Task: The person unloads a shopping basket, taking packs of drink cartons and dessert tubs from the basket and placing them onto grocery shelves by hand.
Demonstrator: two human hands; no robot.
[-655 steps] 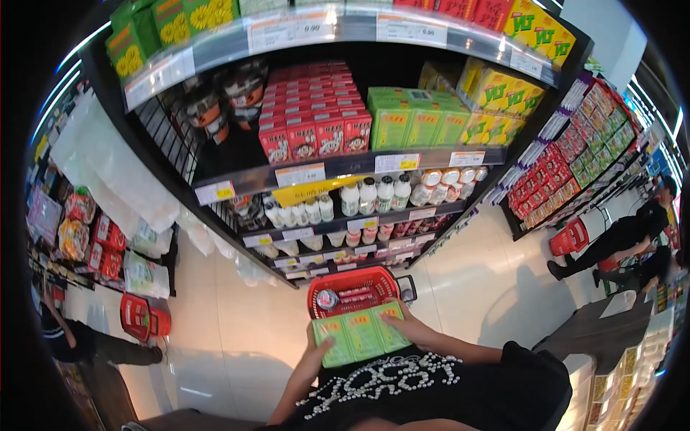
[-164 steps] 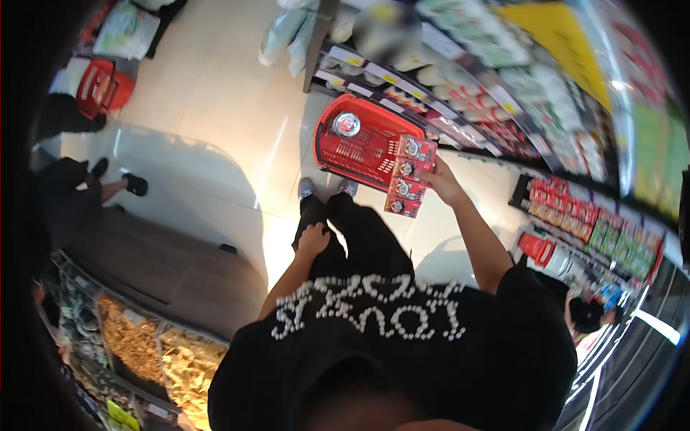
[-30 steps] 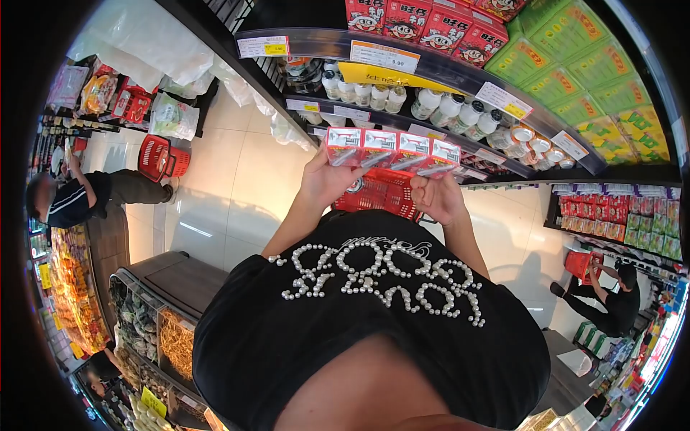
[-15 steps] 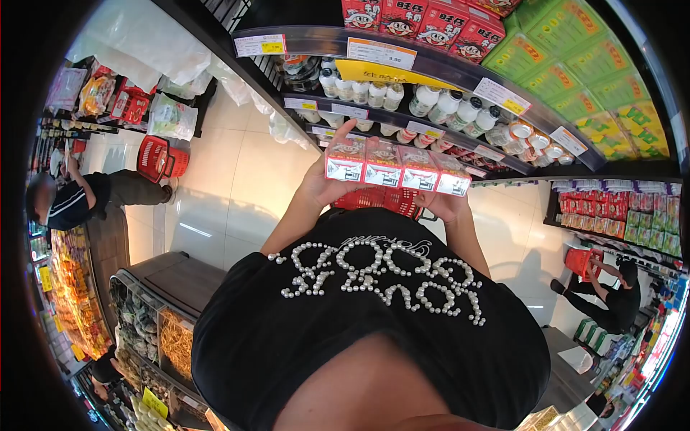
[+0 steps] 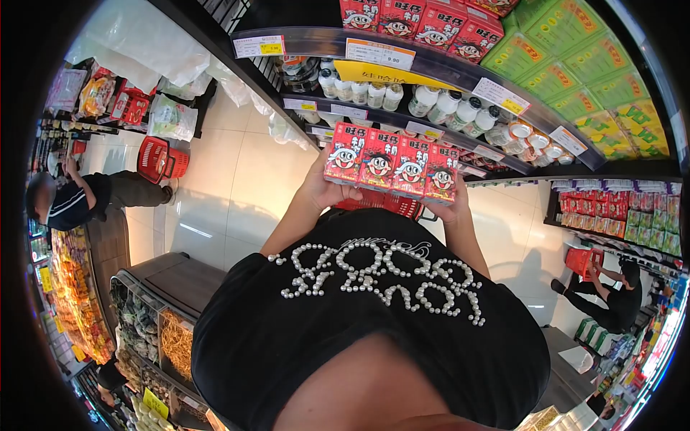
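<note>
A pack of red milk cartons is held up in front of my chest, its printed faces turned towards me. My left hand grips the pack's left end, fingers partly tucked under it. At the right end, my right hand closes around the lower corner, with most fingers hidden behind the pack. Just below, part of a red shopping basket shows between my arms. Matching red cartons stand on the shelf beyond.
The shelf unit ahead has a curved price rail, white bottles and green boxes. A person stands at left near a red basket. Another person at right holds a red basket. Bins of dry goods stand lower left.
The milk pack has been tilted so its printed fronts face me, where its carton ends showed before. My left thumb has moved from above the pack to below it.
</note>
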